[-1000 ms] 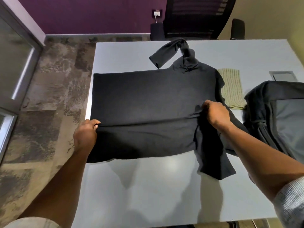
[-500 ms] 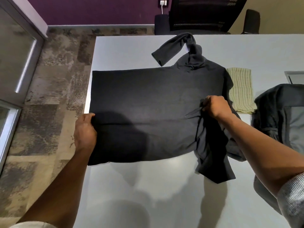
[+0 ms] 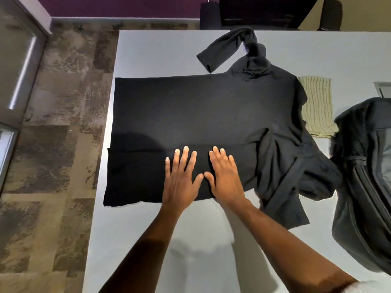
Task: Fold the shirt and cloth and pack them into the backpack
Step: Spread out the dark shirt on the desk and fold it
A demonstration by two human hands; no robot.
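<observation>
Dim overhead light, soft arm shadows, wide-angle bending at edges.

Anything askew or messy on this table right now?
Yes. The black shirt is only partly neat: its far sleeve lies twisted and bunched, and the near sleeve is crumpled. Both hands, left and right, press it flat.

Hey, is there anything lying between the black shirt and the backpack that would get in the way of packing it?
Nothing visible blocks the way. The shirt reaches the backpack at its right side. The striped cloth lies farther back, partly under the shirt's edge. Both hands, left and right, press flat on the shirt.
</observation>
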